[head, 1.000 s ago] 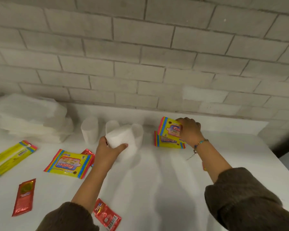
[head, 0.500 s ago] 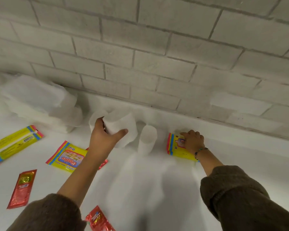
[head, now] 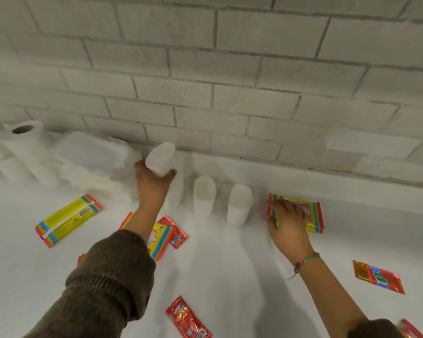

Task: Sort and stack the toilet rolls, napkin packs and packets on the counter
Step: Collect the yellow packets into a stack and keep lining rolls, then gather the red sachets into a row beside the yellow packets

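Note:
My left hand (head: 152,181) grips a white toilet roll (head: 160,157) and holds it up near the wall, above another upright roll (head: 176,193). Two more white rolls (head: 204,196) (head: 238,204) stand upright to its right. My right hand (head: 287,220) lies flat on a stack of yellow packets with rainbow edges (head: 310,213) by the wall. Another yellow packet (head: 67,219) lies at the left, and one (head: 159,236) sits partly under my left arm. Red sachets (head: 187,318) (head: 377,276) (head: 175,231) are scattered on the white counter (head: 230,276).
A pile of white napkin packs (head: 91,157) sits at the back left, with a larger paper roll (head: 27,142) beside it. The brick wall (head: 230,81) runs along the back of the counter. Another red sachet (head: 409,329) peeks in at the bottom right corner.
My left hand has carried the toilet roll up and to the left, toward the napkin pile. My right hand has pressed the yellow packet down flat onto the stack. The camera has tilted and shifted.

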